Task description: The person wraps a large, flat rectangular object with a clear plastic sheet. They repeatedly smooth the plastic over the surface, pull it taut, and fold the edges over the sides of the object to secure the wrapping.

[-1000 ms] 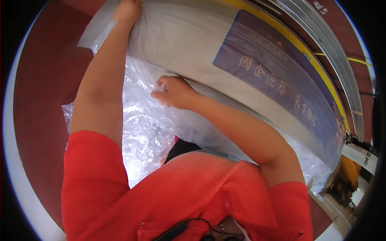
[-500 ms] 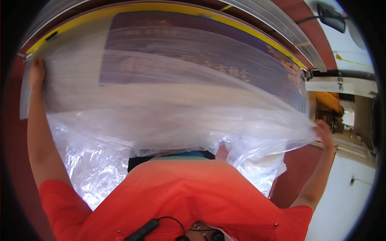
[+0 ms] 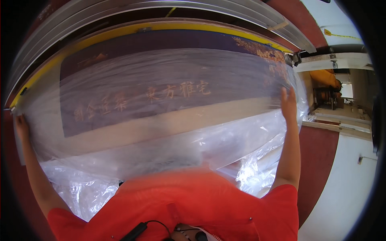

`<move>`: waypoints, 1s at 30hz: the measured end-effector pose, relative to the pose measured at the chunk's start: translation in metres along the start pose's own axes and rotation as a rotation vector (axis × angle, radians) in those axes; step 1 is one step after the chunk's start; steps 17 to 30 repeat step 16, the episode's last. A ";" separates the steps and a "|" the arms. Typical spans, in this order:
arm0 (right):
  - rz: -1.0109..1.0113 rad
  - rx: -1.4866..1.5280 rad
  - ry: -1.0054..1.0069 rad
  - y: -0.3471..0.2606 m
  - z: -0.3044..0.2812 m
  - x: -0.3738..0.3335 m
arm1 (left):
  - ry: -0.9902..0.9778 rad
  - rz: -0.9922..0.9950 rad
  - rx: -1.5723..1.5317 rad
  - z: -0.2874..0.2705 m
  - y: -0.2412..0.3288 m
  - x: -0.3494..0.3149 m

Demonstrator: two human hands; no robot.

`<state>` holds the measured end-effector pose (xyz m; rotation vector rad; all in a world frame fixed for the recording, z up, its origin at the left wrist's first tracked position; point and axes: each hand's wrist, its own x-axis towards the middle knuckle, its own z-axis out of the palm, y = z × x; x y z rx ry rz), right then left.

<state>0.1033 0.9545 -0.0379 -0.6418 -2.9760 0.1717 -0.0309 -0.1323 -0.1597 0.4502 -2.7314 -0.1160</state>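
A large sheet of clear plastic film (image 3: 173, 148) is spread across a long panel. Through it shows the panel's dark purple face (image 3: 136, 86) with gold lettering and gold leaf decoration, above a pale lower strip. My left hand (image 3: 22, 127) is closed on the film by the panel's left end, its fingertips partly hidden. At the right end my right hand (image 3: 288, 105) lies against the film, fingers stretched upward. Loose folds of the film hang between the panel and my red shirt.
A yellow edge strip (image 3: 213, 27) runs along the panel's far side, with long grey metal rails (image 3: 185, 8) behind. To the right are a white-framed opening (image 3: 341, 58), a white wall (image 3: 341, 184) and dark red floor (image 3: 319, 160).
My right hand has moved up and inward, from gripping the film's edge to lying on it over the panel. The film now sits flatter, and the view has shifted.
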 end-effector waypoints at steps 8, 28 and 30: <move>-0.577 -0.008 0.265 -0.148 0.033 0.000 | -0.038 -0.037 -0.034 -0.040 -0.007 -0.028; -0.305 0.259 0.266 -0.131 0.037 0.053 | -0.405 -0.242 -1.019 -0.165 0.038 -0.064; -0.305 0.259 0.266 -0.131 0.037 0.053 | -0.405 -0.242 -1.019 -0.165 0.038 -0.064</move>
